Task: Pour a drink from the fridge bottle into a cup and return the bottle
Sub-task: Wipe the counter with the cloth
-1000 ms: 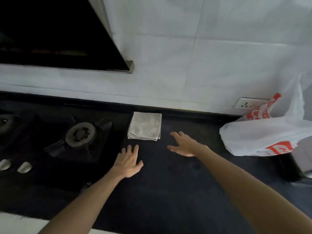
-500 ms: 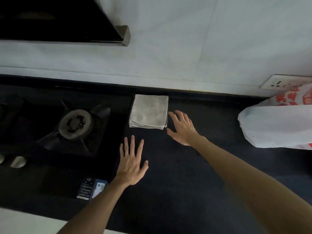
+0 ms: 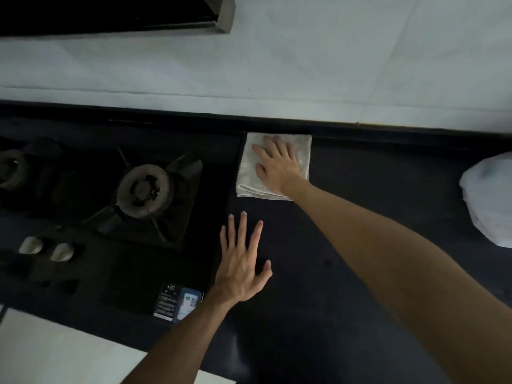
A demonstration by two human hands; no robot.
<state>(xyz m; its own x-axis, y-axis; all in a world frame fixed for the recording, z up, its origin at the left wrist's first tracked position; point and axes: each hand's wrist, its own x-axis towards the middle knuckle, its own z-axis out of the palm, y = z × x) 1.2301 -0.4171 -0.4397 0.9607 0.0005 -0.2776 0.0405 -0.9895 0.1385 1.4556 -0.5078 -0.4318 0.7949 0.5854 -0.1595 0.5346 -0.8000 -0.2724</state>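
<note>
Pressing on a cloth, with bottle and cup out of sight

Resting flat on a folded cloth [image 3: 248, 180], the right hand [image 3: 277, 164] lies at the back edge of the worktop [image 3: 291, 328], against the foot of the wall [image 3: 304, 65] and just beside the stove [image 3: 144, 187]. Its fingers are straight and a little apart, laid on the cloth and not curled round it. The arm reaches in long from the front right corner.

The left hand [image 3: 241, 267] is palm down nearer the front edge, along the stove's right side. Its fingers are straight and spread, the thumb out, and it holds nothing. Whether it touches the worktop I cannot tell.

Neither bottle, cup nor fridge is in view, so the pouring itself looks not yet begun or already over; this reads as a side step with the cloth. A white bag [image 3: 487, 200] sits at the right edge. The next move probably calls for closing the fingers on the cloth, or for turning away to find the bottle.
</note>
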